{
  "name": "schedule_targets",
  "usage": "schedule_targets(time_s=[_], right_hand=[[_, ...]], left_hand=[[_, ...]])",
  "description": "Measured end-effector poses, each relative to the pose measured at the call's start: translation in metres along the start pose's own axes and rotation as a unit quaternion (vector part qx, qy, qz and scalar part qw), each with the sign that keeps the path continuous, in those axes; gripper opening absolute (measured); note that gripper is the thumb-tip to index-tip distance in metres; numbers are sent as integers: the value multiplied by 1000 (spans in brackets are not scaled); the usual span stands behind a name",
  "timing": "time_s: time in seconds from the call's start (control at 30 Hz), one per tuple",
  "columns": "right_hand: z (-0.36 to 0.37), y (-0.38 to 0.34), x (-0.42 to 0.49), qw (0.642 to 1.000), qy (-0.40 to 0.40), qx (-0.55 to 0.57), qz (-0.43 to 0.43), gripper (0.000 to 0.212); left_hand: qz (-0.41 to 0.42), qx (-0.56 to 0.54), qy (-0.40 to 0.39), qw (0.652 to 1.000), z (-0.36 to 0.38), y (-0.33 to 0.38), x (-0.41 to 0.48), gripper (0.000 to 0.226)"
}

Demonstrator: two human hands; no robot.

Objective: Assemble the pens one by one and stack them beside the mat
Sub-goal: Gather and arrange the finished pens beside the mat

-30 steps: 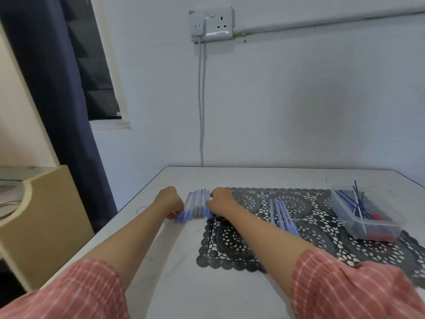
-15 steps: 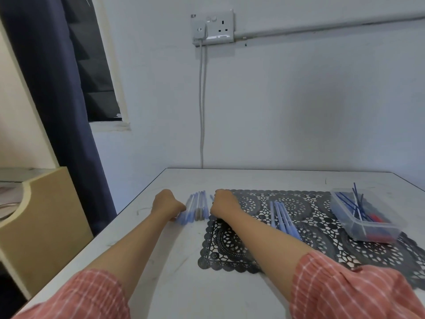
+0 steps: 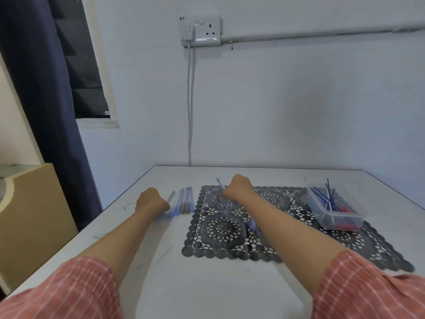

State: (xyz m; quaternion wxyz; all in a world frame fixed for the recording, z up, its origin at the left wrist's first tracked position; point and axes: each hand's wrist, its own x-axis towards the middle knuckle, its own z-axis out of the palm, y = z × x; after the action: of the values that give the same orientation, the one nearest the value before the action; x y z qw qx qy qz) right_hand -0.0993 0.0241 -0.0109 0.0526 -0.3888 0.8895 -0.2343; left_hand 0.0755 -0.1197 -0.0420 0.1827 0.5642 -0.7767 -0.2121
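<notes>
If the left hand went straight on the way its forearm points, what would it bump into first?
Most likely the row of blue-and-clear plastic pens lying just left of the black lace mat. The left hand sits against their near ends, though depth is unclear.

The setting is a plain room in a home. Indicators: a painted wall carrying a double wall socket point(image 3: 200, 29) with a cable point(image 3: 189, 100) running down and a surface conduit point(image 3: 322, 34); a dark blue curtain point(image 3: 41, 88) beside a window point(image 3: 80, 65); a white table point(image 3: 207, 284) with a black lace mat point(image 3: 220, 229); a wooden cabinet point(image 3: 30, 215) to the left.
</notes>
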Motion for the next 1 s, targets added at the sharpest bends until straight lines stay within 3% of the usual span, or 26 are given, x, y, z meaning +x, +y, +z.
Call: schedule_targets(time_s=[0.23,0.4,0.5,0.67,0.8,1.0], right_hand=[[-28,51,-15,997,17,4,72,35],[-38,89,-27,992,16,28,125,33],[-42,103,-37,990,-24,-11,141,36],[-42,109,-44,985,-59,-54,151,15],[-41,111,-46,988,-50,-34,142,9],[-34,108,-48,994,-13,11,109,26]], left_hand=[[60,-59,35,996,6,41,-21,25],[96,-107,-58,988,31,94,-51,21],[92,-137,-128,978,52,119,-71,20],[64,-147,-193,968,77,139,-93,21],[57,-138,-204,968,87,144,-100,21],[69,-124,-215,966,91,141,-100,22]])
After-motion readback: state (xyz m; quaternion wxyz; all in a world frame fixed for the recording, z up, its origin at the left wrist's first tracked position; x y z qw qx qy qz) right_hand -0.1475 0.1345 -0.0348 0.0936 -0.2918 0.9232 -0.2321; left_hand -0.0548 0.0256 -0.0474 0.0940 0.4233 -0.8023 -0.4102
